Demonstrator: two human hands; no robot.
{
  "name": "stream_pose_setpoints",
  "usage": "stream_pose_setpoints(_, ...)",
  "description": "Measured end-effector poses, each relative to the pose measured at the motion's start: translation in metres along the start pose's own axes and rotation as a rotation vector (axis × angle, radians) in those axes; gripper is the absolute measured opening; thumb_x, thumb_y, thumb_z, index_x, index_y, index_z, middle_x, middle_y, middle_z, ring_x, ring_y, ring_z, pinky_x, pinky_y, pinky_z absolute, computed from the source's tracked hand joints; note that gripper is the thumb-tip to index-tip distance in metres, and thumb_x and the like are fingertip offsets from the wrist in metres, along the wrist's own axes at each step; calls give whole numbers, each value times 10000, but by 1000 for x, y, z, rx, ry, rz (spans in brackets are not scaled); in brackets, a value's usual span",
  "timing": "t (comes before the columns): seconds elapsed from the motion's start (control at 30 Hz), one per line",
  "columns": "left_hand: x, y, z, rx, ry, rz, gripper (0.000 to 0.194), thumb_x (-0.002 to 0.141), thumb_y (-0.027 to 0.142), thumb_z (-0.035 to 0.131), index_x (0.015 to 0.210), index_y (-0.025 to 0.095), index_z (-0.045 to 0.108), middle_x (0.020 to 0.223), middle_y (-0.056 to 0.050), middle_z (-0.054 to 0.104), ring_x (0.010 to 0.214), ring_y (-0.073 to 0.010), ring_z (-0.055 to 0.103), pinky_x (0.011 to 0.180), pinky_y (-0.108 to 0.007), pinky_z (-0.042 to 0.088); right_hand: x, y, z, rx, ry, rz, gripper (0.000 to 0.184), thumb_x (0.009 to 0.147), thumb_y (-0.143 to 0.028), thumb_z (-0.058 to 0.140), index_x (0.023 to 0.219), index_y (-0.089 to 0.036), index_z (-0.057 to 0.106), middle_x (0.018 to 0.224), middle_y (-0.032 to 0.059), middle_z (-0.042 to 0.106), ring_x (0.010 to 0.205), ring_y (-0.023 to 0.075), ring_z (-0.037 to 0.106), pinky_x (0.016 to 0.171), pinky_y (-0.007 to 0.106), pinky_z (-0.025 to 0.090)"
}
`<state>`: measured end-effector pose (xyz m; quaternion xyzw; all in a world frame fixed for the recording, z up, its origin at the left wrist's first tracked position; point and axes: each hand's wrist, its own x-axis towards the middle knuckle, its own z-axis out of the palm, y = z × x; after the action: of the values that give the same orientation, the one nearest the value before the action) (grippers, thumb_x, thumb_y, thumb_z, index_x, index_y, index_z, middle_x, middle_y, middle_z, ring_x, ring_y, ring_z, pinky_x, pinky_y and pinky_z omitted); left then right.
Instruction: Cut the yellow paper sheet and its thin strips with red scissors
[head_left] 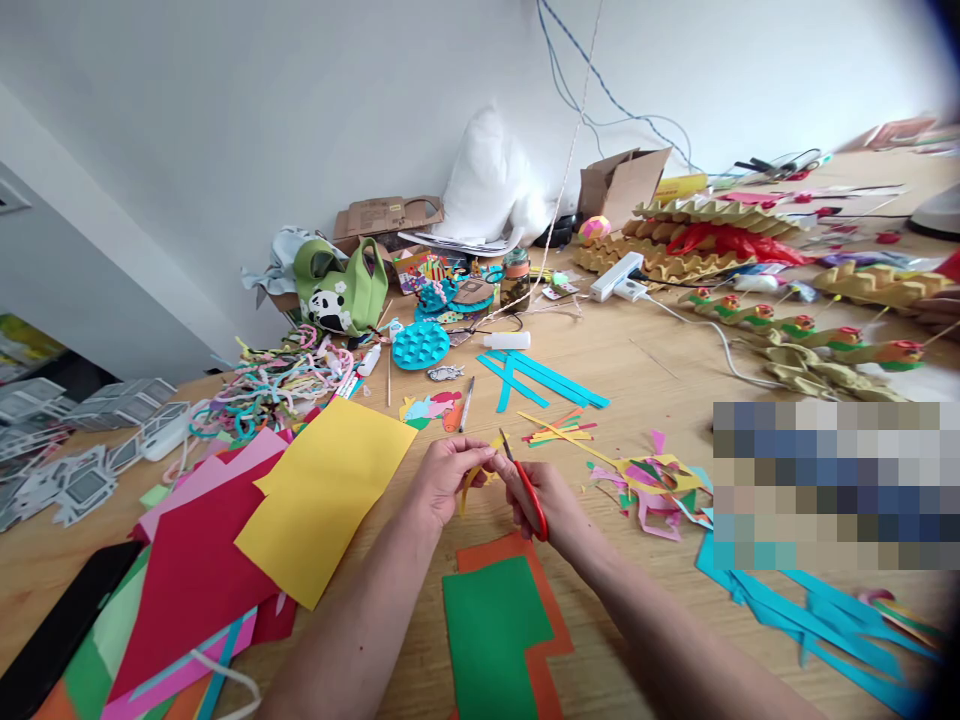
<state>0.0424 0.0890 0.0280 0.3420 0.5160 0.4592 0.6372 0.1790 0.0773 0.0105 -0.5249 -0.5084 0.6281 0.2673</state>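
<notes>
My left hand (444, 478) pinches a thin yellow paper strip (475, 478) above the wooden table (645, 370). My right hand (551, 508) grips red-handled scissors (525, 488), whose blades point up and away and meet the strip near my left fingertips. Below my hands lies a green paper sheet (491, 630) on top of an orange sheet (517, 550). A large yellow sheet (326, 490) lies just left of my left hand, over red paper (195, 570) and pink paper.
Blue paper strips (544, 378) and thin coloured strips (561, 430) lie beyond my hands. Mixed paper scraps (652, 485) sit to the right, more blue strips (825, 620) at the lower right. Pipe cleaners (277, 385), a green panda bag (341, 290), egg cartons (705, 235) and boxes crowd the back.
</notes>
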Motion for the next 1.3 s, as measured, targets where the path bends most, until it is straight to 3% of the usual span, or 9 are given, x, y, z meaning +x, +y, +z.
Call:
stream_pose_setpoints(0.27,2,7,-14,134,-1,-50,224,552,267,748,684,120,643,526,15,542,451,-71,465,491,-226,352,-6,-8,0,-54,-19,25,501,803,-600,478,541,-178,409,352,-56,430,264,66,425,286,164,244)
stream_pose_setpoints(0.6,3,21,-33,334,17,62,137,560,241,704,618,133,644,486,47,497,449,-52,395,481,-212,287,-4,0,2,-128,-138,-39,548,804,-654,423,548,-169,451,390,-24,477,322,92,485,323,176,314)
stream_pose_setpoints(0.93,1,23,-39,319,-158,12,138,604,224,683,660,118,617,629,-61,676,601,-134,614,617,-255,441,-5,0,2,-146,-230,-83,564,792,-663,433,519,-169,442,394,-20,481,338,80,462,344,180,327)
stream_pose_setpoints(1.3,1,26,-39,296,-192,8,115,597,196,675,640,116,604,619,-60,689,573,-131,635,577,-229,445,-5,2,4,-145,-253,-88,543,747,-658,503,512,-172,444,395,-21,480,331,90,460,333,191,332)
